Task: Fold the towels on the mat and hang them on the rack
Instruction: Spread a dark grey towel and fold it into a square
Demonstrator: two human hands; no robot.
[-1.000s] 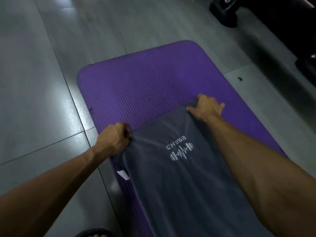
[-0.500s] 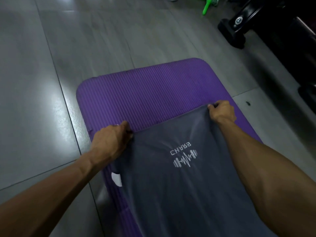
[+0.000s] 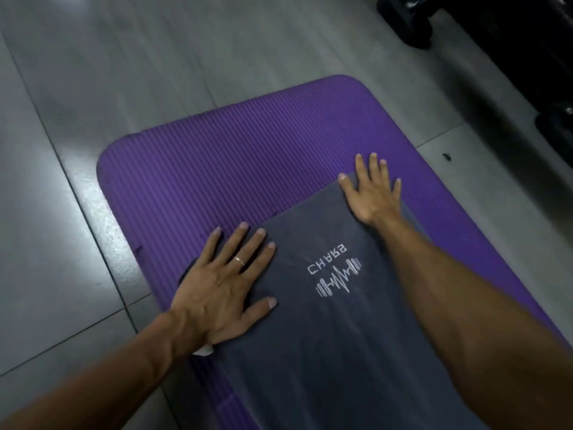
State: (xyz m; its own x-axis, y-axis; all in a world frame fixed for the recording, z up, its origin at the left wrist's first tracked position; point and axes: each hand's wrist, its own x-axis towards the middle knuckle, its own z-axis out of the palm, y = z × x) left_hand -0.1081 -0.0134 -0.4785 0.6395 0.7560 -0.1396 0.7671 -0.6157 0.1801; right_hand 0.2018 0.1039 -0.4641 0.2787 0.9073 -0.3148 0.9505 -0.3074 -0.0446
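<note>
A dark grey towel [image 3: 335, 342] with a white logo lies flat along the purple ribbed mat [image 3: 242, 169] on the floor. My left hand [image 3: 223, 283] rests palm down with fingers spread on the towel's far left corner; a ring is on one finger. My right hand [image 3: 372, 190] lies flat and spread on the far right corner, fingertips reaching onto the mat. Neither hand grips the cloth. A small white tag [image 3: 204, 350] sticks out at the towel's left edge, under my left wrist. No rack is in view.
Grey floor tiles [image 3: 93, 88] surround the mat. Black dumbbells [image 3: 406, 23] and dark equipment [image 3: 555, 131] stand at the upper right, beyond the mat's far right corner. A small dark speck [image 3: 446, 157] lies on the floor right of the mat.
Both hands have let go of the towel's far corners, which they were pinching, and now press flat on them with fingers spread. The towel's far edge lies down on the mat.
</note>
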